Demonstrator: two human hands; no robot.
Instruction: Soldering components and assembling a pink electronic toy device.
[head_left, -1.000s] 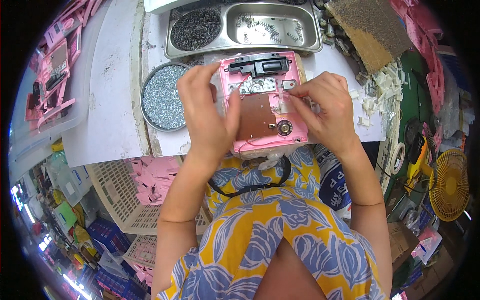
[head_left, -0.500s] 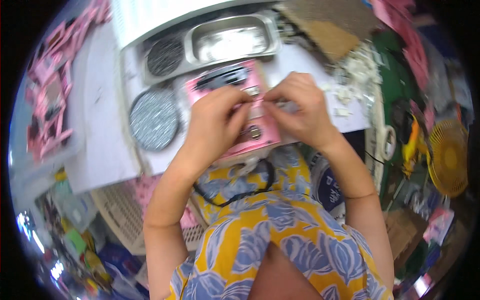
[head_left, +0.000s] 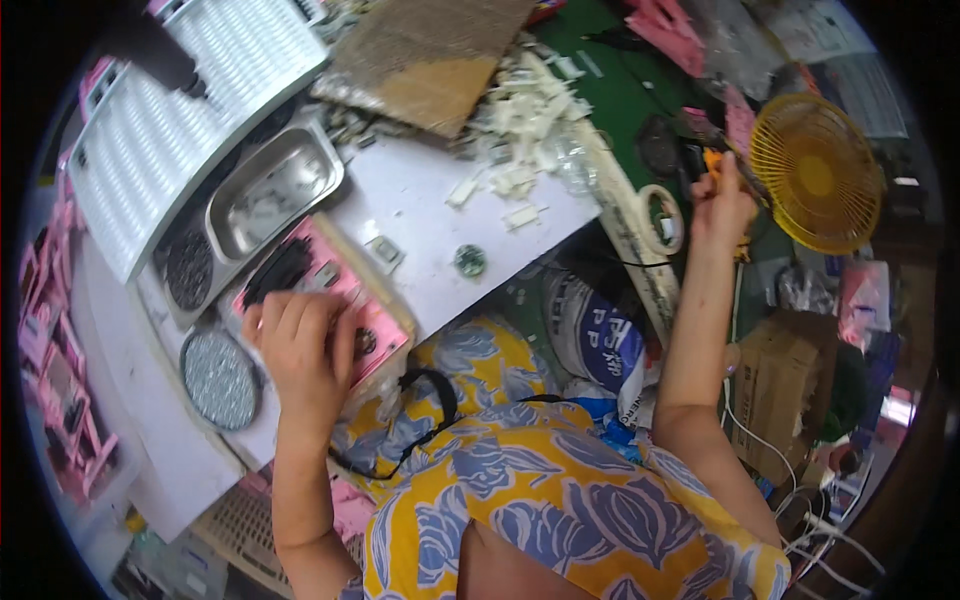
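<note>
My left hand (head_left: 303,345) lies over a pink plastic panel (head_left: 385,318), its fingers curled down on it and the fingertips partly hidden. On the panel are a black part (head_left: 281,268) and a round metal piece (head_left: 366,342). The panel sits on a pale block at the white table's near edge. Off to the right, my right hand (head_left: 722,212) is closed around a yellow-and-orange tool (head_left: 742,248), mostly hidden by the hand, with the index finger stretched out. A small square part (head_left: 383,252) and a round greenish glassy piece (head_left: 469,261) lie right of the panel.
A steel tray (head_left: 275,190) with two wells and a round grey dish (head_left: 220,378) flank the panel. White plastic pieces (head_left: 520,130) are heaped beside cardboard (head_left: 430,60). At right are a tape roll (head_left: 660,218) and a yellow basket (head_left: 815,172); pink parts (head_left: 65,385) fill the far left.
My right hand has left the panel and swung right to the yellow-and-orange tool. My left hand stays at the panel. The whole view has turned to the right.
</note>
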